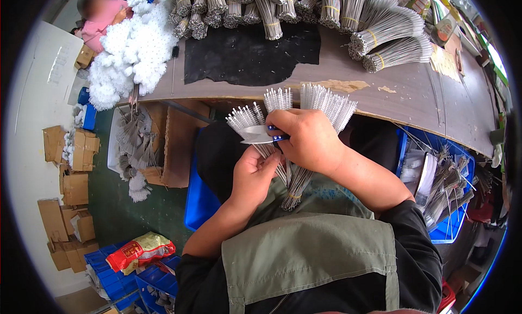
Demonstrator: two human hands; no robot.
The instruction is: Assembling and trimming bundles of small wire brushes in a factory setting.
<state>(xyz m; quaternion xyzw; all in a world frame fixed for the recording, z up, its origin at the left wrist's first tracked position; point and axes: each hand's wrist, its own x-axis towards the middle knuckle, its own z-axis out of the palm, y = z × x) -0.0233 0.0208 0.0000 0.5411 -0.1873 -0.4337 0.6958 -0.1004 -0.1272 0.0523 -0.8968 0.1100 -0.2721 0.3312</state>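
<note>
My right hand (312,137) is closed round a bladed tool (258,134) with a pointed silver blade and a blue, white-dotted handle. Whether it is a knife or scissors I cannot tell. The blade lies across a bunch of small wire brushes (246,118) with white bristle tips. My left hand (253,172) pinches the thin wire stems of these brushes just below the blade. More brushes (328,104) of the same bundle fan out beyond my right hand. Their stems meet at a yellow band (293,196) over my apron (310,254); my hands partly hide them.
Several banded wire-brush bundles (389,36) line the far side of the table (244,88), behind a black mat (250,55). White fluffy brushes (130,47) pile up at the left. A blue crate (448,227) holds brushes at my right. A person (100,20) sits at the far left.
</note>
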